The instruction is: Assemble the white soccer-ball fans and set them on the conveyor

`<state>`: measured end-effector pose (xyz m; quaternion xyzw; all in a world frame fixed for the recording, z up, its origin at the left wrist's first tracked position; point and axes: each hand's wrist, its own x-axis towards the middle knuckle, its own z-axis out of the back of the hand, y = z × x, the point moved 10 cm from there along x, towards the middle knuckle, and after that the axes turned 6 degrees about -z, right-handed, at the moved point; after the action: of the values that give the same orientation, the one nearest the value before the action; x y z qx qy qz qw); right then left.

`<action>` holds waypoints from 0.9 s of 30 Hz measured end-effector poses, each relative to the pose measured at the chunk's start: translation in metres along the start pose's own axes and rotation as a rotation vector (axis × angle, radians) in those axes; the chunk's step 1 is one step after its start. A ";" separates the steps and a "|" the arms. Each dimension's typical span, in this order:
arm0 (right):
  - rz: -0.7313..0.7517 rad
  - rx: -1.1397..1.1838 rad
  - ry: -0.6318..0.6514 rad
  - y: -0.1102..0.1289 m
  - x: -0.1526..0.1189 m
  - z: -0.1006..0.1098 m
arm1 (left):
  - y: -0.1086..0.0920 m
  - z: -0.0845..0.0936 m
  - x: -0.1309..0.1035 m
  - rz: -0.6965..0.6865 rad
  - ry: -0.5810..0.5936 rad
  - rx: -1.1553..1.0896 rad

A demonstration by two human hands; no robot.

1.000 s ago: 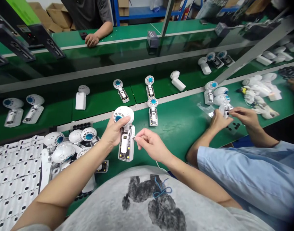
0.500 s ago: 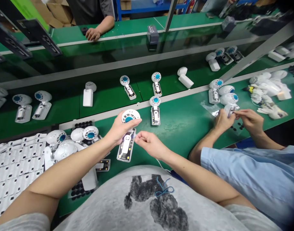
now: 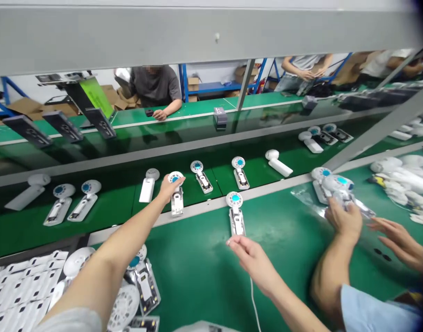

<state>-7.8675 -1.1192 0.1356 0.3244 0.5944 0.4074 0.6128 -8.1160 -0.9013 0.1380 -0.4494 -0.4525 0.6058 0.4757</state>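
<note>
My left hand (image 3: 169,189) is stretched forward, closed on the head of a white handheld fan (image 3: 177,203) with a blue centre and a see-through handle. That fan is at the rail along the near edge of the green belt. My right hand (image 3: 247,253) is pinched on the end of a thin white cable (image 3: 253,297), which runs down from it toward the table's near side. Most of the cable's plug is hidden in the fingers. Just beyond my right fingertips, a second handheld fan (image 3: 236,221) lies on the green table.
Several more fans lie on the belt (image 3: 169,230). At the lower left, a tray of white casings (image 3: 20,286) lies beside more fans (image 3: 147,286). On the right, a co-worker's hands (image 3: 346,223) handle a fan. A slanted metal post (image 3: 377,124) stands there.
My left hand has carried the fan forward from close to my body to the belt rail. My right hand has come apart from that fan, with the cable. The camera view has tilted up.
</note>
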 end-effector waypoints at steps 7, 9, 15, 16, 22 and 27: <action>-0.076 -0.006 -0.021 -0.009 0.005 -0.002 | 0.004 0.024 0.055 -0.111 -0.135 0.264; -0.092 0.008 -0.028 -0.011 0.007 0.001 | 0.007 0.050 0.056 -0.101 -0.196 0.303; -0.082 0.067 0.004 -0.002 0.009 -0.008 | 0.018 0.091 0.039 0.139 -0.169 0.166; -0.064 0.056 0.019 0.002 0.007 -0.011 | 0.017 0.086 0.030 0.176 -0.119 0.102; 0.095 -0.026 0.078 0.034 -0.012 -0.029 | -0.001 0.021 -0.075 0.312 0.186 -0.280; 0.195 -0.090 0.093 0.066 -0.025 -0.049 | -0.008 -0.036 -0.151 0.445 0.305 -0.615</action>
<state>-7.9226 -1.1152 0.2009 0.3336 0.5687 0.5059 0.5562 -8.0575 -1.0443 0.1559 -0.7421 -0.4286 0.4569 0.2382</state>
